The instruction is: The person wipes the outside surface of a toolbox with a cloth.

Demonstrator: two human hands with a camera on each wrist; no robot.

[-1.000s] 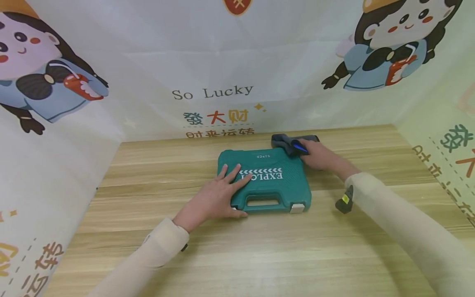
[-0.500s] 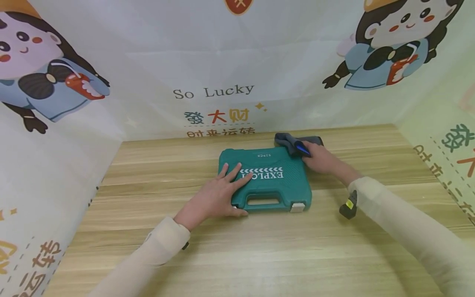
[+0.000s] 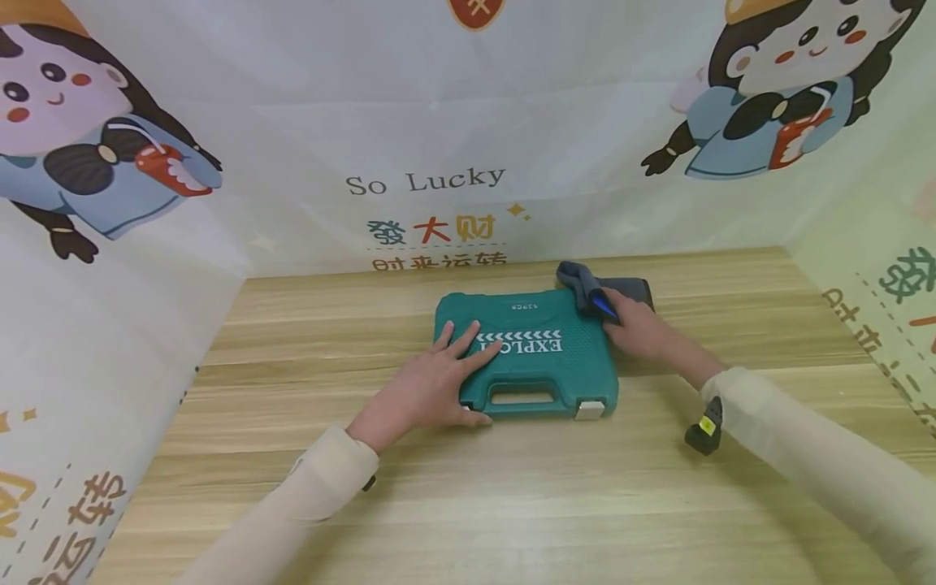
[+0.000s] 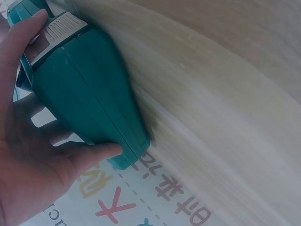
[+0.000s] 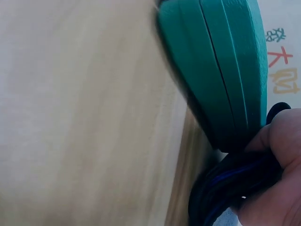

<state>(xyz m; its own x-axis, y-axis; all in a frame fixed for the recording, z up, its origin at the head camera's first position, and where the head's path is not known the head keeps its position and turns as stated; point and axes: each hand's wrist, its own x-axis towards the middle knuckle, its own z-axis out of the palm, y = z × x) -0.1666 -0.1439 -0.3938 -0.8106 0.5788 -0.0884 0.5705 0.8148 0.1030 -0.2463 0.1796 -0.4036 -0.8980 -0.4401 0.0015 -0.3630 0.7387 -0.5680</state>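
A teal tool case [image 3: 578, 357] lies flat on the table, its "EXPLOIT" lettering upside down and its handle facing me. My left hand [image 3: 431, 390] rests on its left part with spread fingers, the thumb at the front edge. In the left wrist view, that thumb lies by a metal latch [image 4: 59, 30] and another finger touches the case's side. At the far right corner, my right hand [image 3: 647, 329] grips a folded grey-blue cloth [image 3: 585, 284] with a bright blue fold. The right wrist view shows the bunched cloth [image 5: 225, 183] against the case's end [image 5: 221, 70].
The wooden table [image 3: 307, 333] is enclosed behind and at both sides by printed white sheeting [image 3: 424, 122]. A small dark device with a yellow mark [image 3: 705, 426] sits at the right cuff. A second metal latch [image 3: 589, 409] shows at the case's front right.
My right hand and the cloth have moved right and slightly toward me along the case's far right corner. The left hand and the case stay in place; the head view has shifted slightly.
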